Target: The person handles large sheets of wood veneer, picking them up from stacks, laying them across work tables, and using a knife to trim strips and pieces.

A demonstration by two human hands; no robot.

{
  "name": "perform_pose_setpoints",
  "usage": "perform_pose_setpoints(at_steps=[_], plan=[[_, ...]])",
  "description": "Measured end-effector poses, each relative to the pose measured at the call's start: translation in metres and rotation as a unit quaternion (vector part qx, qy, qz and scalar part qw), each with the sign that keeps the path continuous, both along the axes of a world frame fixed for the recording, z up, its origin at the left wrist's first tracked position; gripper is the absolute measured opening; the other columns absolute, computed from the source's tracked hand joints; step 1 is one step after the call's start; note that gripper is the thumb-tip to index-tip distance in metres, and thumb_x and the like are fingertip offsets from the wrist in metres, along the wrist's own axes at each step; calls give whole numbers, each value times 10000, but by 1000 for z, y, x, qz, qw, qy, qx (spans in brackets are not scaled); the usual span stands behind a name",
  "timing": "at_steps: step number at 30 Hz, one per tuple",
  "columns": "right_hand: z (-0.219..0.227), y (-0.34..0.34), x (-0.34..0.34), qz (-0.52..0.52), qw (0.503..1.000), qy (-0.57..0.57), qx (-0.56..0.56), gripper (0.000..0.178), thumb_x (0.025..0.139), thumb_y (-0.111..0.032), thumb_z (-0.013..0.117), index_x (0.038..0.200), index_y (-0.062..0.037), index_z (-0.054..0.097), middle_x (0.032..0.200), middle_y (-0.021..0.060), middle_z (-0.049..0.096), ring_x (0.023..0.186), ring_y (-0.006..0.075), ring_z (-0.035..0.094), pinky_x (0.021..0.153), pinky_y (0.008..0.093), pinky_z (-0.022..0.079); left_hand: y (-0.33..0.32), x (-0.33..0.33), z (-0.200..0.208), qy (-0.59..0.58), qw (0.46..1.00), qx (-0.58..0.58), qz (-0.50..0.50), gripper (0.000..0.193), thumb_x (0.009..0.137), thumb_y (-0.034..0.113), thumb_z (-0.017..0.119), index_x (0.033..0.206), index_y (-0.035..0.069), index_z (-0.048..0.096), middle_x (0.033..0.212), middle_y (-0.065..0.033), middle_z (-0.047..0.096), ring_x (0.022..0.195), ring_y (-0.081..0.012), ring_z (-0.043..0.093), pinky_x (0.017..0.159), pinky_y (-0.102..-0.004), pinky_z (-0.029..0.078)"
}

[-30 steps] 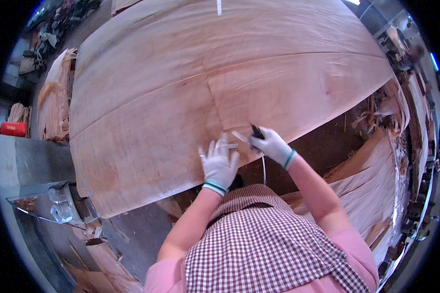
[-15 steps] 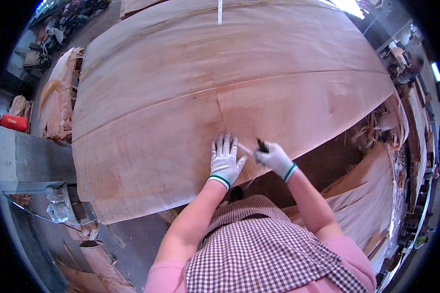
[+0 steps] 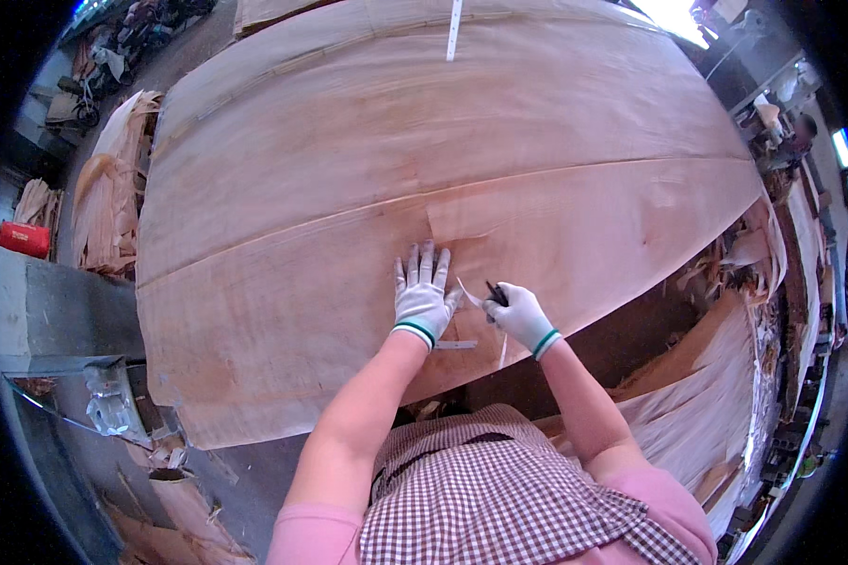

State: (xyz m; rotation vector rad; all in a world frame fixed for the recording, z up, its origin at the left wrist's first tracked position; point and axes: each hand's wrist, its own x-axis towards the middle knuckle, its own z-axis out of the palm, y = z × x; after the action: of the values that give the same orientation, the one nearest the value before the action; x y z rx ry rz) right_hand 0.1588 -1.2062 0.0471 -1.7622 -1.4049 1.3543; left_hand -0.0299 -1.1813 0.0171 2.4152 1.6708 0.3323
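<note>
While your left hand [image 3: 424,297] lies palm down on the big wood veneer sheet [image 3: 283,245], its fingers are straight and a bit apart, pointing away from you, thumb out to the right, nothing gripped. Your right hand [image 3: 522,316] is just beside it, over the near part of the same sheet, fingers curled and clamped on a small dark tool [image 3: 497,295] whose tip sticks out up and left; exact type too small to tell. Thin white strip [image 3: 468,293] sits between your two hands, its lower end at your right fingertips; can't tell if they pinch it too. Both hands wear white gloves with green-edged cuffs. Short white strip [image 3: 455,345] lies on the sheet just right of your left wrist, near the front edge. Sheet spreads wide in front of you, one long seam [image 3: 349,216] running across it beyond your hands, and a short split [image 3: 430,224] going from that seam toward your left fingers. Another white strip [image 3: 453,30] shows at the far side. You've got a checked apron [image 3: 499,508] on over pink sleeves. More veneer [image 3: 674,414] is piled low at your right, ragged pieces [image 3: 113,202] at far left, near a red object [image 3: 23,239].
</note>
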Motion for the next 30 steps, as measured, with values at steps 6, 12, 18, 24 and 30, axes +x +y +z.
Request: perform_pose_setpoints(at_steps=[6, 12, 18, 24, 30], plan=[[45, 115, -2, 37, 990, 113, -69, 161, 814, -214, 655, 791, -55, 654, 659, 7, 596, 504, 86, 477, 462, 225, 371, 41, -16, 17, -302, 952, -43, 30, 591, 900, 335, 469, 1418, 82, 336, 1474, -150, 311, 1392, -308, 226, 1127, -527, 85], [5, 120, -25, -21, 995, 81, -54, 161, 796, -186, 662, 779, -27, 642, 679, 35, 627, 572, 116, 549, 515, 273, 430, 74, -10, -6, -20, 1000, 2, -12, 590, 908, 337, 456, 1431, 101, 321, 1515, -101, 246, 1410, -280, 185, 1148, -477, 59], [20, 88, -20, -26, 997, 63, 47, 123, 837, -164, 620, 801, -47, 614, 678, 19, 618, 551, 101, 537, 505, 250, 428, 81, -13, -6, -45, 999, -1, -14, 572, 924, 373, 425, 1416, 92, 351, 1494, -116, 290, 1396, -281, 224, 1144, -491, 66], [26, 241, -33, -6, 996, 73, -57, 227, 790, -224, 639, 820, 2, 646, 662, 48, 609, 510, 126, 495, 472, 255, 393, 140, -15, 31, -186, 979, 81, 31, 560, 903, 260, 465, 1417, 85, 328, 1468, -134, 328, 1369, -296, 281, 1126, -530, 88], [-1, 213, -44, -8, 977, -131, 167, 300, 791, -299, 626, 911, -25, 654, 824, 208, 664, 746, 345, 649, 648, 441, 513, 177, -5, 11, -18, 999, -50, -14, 590, 913, 383, 400, 1426, 102, 319, 1507, -131, 251, 1394, -323, 206, 1133, -490, 125]])
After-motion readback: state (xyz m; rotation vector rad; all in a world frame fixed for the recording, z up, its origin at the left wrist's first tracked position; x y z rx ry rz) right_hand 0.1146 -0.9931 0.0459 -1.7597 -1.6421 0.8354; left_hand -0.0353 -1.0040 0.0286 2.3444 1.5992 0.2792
